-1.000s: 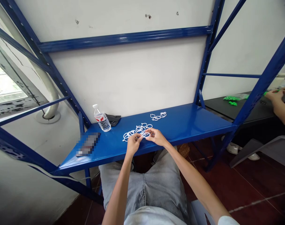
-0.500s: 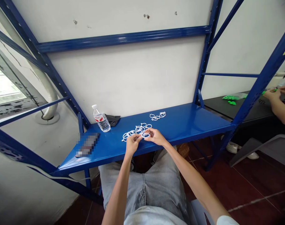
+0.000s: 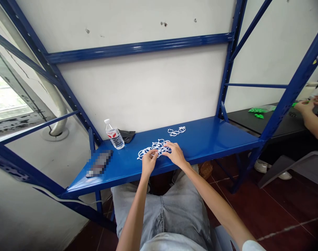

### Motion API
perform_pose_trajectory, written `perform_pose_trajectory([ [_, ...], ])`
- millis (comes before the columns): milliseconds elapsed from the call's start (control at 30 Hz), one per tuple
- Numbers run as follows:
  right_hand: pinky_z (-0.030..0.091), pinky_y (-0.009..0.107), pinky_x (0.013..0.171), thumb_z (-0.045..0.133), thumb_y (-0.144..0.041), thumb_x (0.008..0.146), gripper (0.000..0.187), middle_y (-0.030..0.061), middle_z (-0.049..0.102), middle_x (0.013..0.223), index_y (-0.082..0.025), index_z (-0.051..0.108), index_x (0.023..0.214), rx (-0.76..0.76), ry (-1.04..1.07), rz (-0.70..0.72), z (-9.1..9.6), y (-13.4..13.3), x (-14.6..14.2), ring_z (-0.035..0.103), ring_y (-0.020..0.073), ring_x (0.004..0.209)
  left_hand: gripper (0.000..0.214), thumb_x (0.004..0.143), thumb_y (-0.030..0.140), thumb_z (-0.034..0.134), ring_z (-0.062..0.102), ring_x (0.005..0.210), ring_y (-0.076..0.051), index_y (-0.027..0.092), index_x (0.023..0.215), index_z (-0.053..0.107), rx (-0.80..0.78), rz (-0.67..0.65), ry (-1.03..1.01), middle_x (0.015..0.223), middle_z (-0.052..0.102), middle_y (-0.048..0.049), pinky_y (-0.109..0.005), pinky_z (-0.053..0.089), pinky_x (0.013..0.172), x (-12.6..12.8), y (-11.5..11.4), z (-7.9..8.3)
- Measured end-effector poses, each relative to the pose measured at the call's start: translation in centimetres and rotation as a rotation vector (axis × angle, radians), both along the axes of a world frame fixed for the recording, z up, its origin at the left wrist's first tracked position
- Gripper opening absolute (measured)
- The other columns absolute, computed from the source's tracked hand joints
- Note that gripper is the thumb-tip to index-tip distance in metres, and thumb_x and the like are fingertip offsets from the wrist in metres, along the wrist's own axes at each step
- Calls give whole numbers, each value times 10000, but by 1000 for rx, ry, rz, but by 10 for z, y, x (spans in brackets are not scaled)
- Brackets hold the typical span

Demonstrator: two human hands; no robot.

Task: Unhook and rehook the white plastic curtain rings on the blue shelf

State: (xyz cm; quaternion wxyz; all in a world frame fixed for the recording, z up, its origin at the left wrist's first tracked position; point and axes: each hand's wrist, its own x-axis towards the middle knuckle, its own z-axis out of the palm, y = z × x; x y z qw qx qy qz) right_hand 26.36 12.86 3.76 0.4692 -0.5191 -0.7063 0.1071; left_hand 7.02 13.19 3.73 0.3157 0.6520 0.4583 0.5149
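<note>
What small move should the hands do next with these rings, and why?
Probably the right hand should ease one ring from the overlapping white plastic rings: its fingers rest on them, and the left hand is at their near edge on the blue steel shelf.

My left hand (image 3: 149, 162) and right hand (image 3: 175, 154) cover part of the white plastic rings (image 3: 148, 151), so I cannot tell how those rings lie beneath them. At the lower left of the blue steel shelf (image 3: 201, 134), a flat rectangular object (image 3: 99, 163) is blurred beyond recognition. At the far right edge, a co-worker's hands (image 3: 305, 106) are partly cut off, and the small green pieces (image 3: 258, 116) are too small to name.
</note>
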Motion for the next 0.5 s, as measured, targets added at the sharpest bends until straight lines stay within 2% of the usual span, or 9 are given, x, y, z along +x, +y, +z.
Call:
perform_pose_trajectory([
  [133,481,470,1109,712,-383,980,320,91,663,1469,-264,759,1273,-13,-82,-39,5,17,9,612,313,1288,353,885,462,673,622,640,-164,162,1038,780,2,4,12,889,761,-83,-283,467,622,1,0,0],
  [267,485,389,1085,592,-209,1028,315,67,702,1409,-231,745,1302,-93,-195,-262,17,57,34,612,279,1277,326,890,428,651,592,616,-150,170,1037,786,0,6,20,837,742,-59,-266,443,606,3,-1,1],
  [367,478,383,1058,593,-209,1031,369,103,675,1437,-211,700,1385,-220,-365,-378,19,81,50,590,304,1290,305,882,395,647,543,575,-132,164,1023,789,-2,6,5,796,719,-44,-254,417,580,4,-2,1],
  [500,469,413,1031,538,-283,1074,339,158,673,1380,-187,715,1347,-235,-529,-401,13,92,55,563,329,1280,287,876,358,630,487,547,-117,168,1015,792,3,10,-1,773,699,-30,-248,380,561,6,-3,2],
])
